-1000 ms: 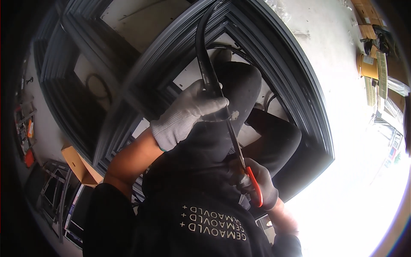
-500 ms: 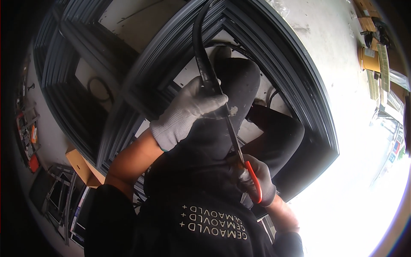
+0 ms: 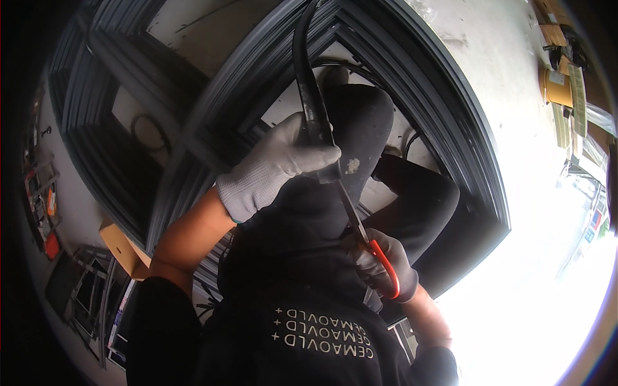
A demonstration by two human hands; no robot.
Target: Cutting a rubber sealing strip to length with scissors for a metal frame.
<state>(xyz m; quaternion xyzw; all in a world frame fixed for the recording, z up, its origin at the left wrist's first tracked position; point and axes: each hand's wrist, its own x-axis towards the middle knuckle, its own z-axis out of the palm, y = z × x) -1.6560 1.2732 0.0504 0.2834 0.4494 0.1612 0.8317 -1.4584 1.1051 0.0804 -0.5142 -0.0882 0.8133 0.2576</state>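
My left hand (image 3: 273, 161), in a pale grey work glove, grips a long black rubber strip (image 3: 308, 90) close to its lower end. The strip curves upward and away past the top edge of the view. Its short end (image 3: 328, 174) pokes out below my thumb. Gloved as well, my right hand (image 3: 386, 264) is closed round the red handle of a pair of scissors (image 3: 383, 265). The scissors' blades point up toward the strip's end, their tips just below it. Whether the tips touch the rubber I cannot tell.
Dark grey metal frames (image 3: 444, 96) surround my legs, with more stacked at the left (image 3: 109, 148). A cardboard box (image 3: 122, 251) stands near my left elbow. Black cord (image 3: 347, 64) lies on the floor inside the frame. Several boxes and a yellow-brown bucket (image 3: 555, 87) line the far right.
The scissors have drawn slightly down and away from the strip's end. My left hand, still gripping the strip, has shifted a little to the left.
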